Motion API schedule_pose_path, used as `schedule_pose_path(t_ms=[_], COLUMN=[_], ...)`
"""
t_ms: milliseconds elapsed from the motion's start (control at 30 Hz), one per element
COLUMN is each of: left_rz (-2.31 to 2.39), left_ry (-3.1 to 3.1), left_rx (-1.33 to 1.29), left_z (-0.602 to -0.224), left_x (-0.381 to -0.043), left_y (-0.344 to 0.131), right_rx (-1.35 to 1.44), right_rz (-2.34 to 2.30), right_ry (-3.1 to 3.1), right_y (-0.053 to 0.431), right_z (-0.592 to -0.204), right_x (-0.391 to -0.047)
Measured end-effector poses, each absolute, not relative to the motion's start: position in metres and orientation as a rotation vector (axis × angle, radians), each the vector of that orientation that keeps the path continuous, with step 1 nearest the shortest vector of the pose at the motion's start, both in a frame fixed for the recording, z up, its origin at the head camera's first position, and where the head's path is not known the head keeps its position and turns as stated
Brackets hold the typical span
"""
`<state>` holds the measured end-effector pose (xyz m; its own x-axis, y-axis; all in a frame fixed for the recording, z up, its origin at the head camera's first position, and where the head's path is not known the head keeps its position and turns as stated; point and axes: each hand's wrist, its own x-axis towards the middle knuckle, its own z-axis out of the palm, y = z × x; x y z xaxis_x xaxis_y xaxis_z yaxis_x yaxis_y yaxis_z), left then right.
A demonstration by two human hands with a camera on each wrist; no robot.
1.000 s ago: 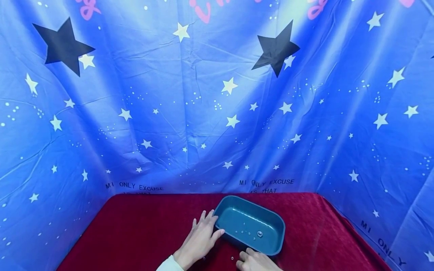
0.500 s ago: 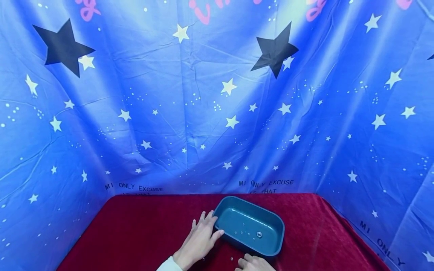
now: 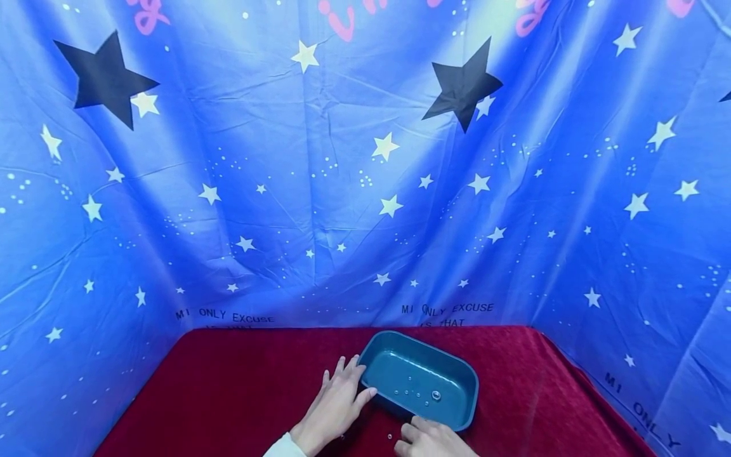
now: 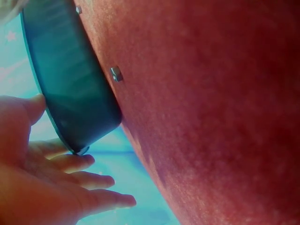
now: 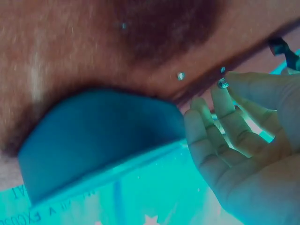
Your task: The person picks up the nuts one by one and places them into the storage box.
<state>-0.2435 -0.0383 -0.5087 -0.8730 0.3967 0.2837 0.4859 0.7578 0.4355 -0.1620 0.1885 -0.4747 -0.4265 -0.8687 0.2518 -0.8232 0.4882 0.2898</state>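
A teal rectangular box [image 3: 400,406] holds several small metal nuts [image 3: 426,404] and one larger nut [image 3: 436,395] on its floor. My left hand [image 3: 337,406] rests at the box's left end, thumb on the near rim and fingers extended along the outside. In the right wrist view, a small metal nut [image 5: 222,83] is pinched between thumb and index fingertip of my right hand [image 5: 253,145]. That hand is close by the box's near wall, its other fingers loosely bent. Another nut [image 3: 389,436] lies on the cloth between my hands.
Dark red velvet cloth [image 3: 240,387] covers the table. A further small nut [image 3: 342,437] lies by my left wrist. Blue star-printed curtains [image 3: 320,190] hang behind the table and along both sides. A dark object [image 5: 281,49] shows at the right wrist view's edge.
My right hand drew back slightly toward me, then came forward again to the box's near wall. My left hand and the box have stayed in place.
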Motion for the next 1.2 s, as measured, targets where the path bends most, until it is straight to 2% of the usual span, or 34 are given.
schedule_pose_path(t_ms=[433,800,1200], left_rz=[-0.760,-0.753,-0.736], left_ry=[-2.781,-2.763,-2.787], left_rx=[-0.695,-0.712,-0.712], left_z=[-0.507,-0.508,-0.507], left_x=[-0.244,-0.243,-0.245], left_y=[-0.040,-0.039,-0.039], right_rx=[1.264,1.130,1.117], right_rz=[0.000,-0.046,-0.049], right_ry=[-2.490,-2.457,-2.526], right_y=[0.198,0.199,0.197], right_z=[-0.442,-0.443,-0.444], right_x=[-0.175,-0.198,-0.235])
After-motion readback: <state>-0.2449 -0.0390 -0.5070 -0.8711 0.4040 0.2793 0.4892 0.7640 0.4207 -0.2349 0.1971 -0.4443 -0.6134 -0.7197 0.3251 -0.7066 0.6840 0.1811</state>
